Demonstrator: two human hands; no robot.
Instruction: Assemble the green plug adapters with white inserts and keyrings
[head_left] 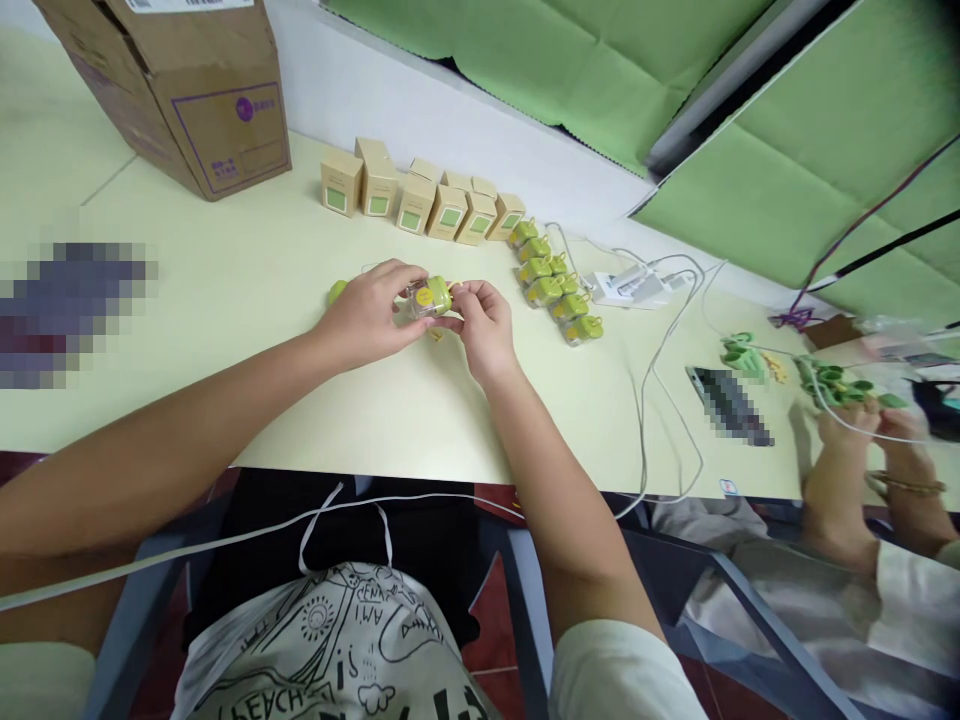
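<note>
Above the table, between my two hands, is a small clear container [429,297] with a yellow-green lid and a round orange-yellow sticker. My left hand [364,315] is closed around its clear end, thumb below and fingers above. At the lid end, the fingers of my right hand [484,325] pinch near a small loop; the exact grip is partly hidden. Another yellow-green piece [337,291] shows from behind my left hand, mostly covered. Below the container a small yellowish bit [436,336] lies on the table, too small to name.
Several small cardboard boxes [415,203] stand along the wall, beside several green-lidded containers [543,290]. A power strip [630,287] with white cables lies to the right. A large carton [225,120] stands back left. Far right, a co-worker's hands [855,420] are at green pieces [836,385].
</note>
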